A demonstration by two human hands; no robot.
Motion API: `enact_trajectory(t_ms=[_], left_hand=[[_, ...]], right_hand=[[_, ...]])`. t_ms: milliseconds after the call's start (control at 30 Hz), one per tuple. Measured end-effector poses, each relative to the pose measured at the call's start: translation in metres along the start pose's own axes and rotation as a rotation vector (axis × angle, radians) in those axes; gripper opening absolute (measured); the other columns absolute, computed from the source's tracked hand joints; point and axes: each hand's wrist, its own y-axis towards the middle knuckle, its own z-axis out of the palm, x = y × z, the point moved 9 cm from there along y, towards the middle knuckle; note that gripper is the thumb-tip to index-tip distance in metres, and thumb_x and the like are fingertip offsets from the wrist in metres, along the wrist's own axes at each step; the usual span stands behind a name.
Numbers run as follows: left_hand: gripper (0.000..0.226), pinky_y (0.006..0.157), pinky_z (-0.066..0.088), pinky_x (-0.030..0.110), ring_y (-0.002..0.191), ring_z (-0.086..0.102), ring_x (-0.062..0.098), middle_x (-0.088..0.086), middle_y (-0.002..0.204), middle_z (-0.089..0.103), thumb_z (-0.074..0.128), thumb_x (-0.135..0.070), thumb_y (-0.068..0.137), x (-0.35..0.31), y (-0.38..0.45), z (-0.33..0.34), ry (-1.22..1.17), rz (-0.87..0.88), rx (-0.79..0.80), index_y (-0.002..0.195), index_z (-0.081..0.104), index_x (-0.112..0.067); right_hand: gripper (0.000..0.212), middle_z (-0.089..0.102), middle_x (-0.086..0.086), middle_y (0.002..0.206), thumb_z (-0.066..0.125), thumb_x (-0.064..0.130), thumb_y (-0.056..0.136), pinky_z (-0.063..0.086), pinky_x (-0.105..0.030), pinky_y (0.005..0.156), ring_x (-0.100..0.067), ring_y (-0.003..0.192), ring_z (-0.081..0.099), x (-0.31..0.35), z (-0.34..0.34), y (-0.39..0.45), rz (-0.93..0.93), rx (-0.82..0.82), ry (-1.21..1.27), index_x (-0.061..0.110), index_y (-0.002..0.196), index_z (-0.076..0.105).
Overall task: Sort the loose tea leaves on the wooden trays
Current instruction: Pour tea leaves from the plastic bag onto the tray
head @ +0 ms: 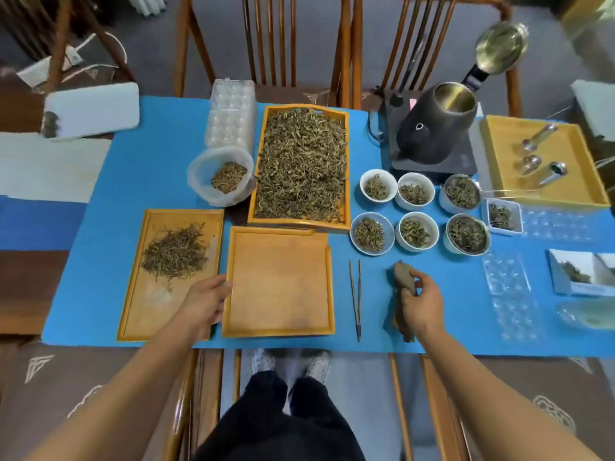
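1. Blue cloth [109,181]: covers the table and carries every item below.
2. Left tray [133,314]: shallow, wooden, with a loose heap of thin tea leaves [176,252] in its far half; its near half is bare.
3. Plastic bag [199,174]: open, beyond the left tray, with a small amount of tea inside; it touches the left side of the far tray.
4. Left hand [203,302]: rests on the left rim of the middle tray, where that tray meets the left tray; its fingers [222,283] are curled loosely over the rim, close together.
5. Middle tray [279,281]: wooden, empty, nearest the person.
6. Far tray [346,161]: wooden, directly beyond the middle tray, filled edge to edge with coarse tea leaves [301,164].
7. Tweezers [356,301]: thin, wooden, lying just right of the middle tray.
8. Cups [397,214]: six, in two rows right of the far tray, each with some leaves.
9. Right hand [421,304]: closed around a brown wooden tool [401,277], fingers wrapped about its middle, both ends showing.
10. Kettle [432,128]: dark, lid open, on a black base beyond the cups.
11. Right tray [506,181]: yellow, at the far right, holding metal utensils.
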Motion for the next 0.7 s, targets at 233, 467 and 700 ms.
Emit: enact_trajectory(t_ms=[233, 467, 700], left_hand=[[0.021, 0.059, 0.055, 0.029, 0.058, 0.069, 0.011, -0.005, 0.068, 0.074, 0.050, -0.015, 0.102, 0.019, 0.020, 0.010, 0.024, 0.003, 0.027, 0.108, 0.071, -0.015], [0.019, 0.068, 0.058, 0.035, 0.077, 0.075, 0.021, 0.002, 0.088, 0.080, 0.056, -0.018, 0.100, 0.019, 0.018, 0.019, -0.001, -0.016, 0.041, 0.108, 0.072, -0.020], [0.023, 0.068, 0.059, 0.037, 0.089, 0.076, 0.028, 0.007, 0.102, 0.079, 0.051, -0.018, 0.103, 0.025, 0.020, 0.015, 0.006, -0.057, 0.063, 0.116, 0.069, -0.020]], right_hand=[[0.047, 0.057, -0.024, 0.113, 0.067, 0.017, 0.083, 0.046, -0.050, 0.089, -0.046, 0.103, 0.054, -0.010, 0.006, -0.006, 0.013, -0.077, -0.223, 0.012, 0.128, 0.055], [0.028, 0.068, -0.014, 0.100, 0.057, 0.011, 0.095, 0.049, -0.042, 0.085, -0.034, 0.099, 0.064, 0.061, 0.057, -0.050, -0.213, 0.196, -0.100, 0.002, 0.121, 0.063], [0.026, 0.070, -0.007, 0.090, 0.058, 0.014, 0.094, 0.048, -0.035, 0.076, -0.026, 0.090, 0.065, 0.063, 0.108, -0.052, -0.050, 0.385, -0.147, 0.007, 0.117, 0.065]])
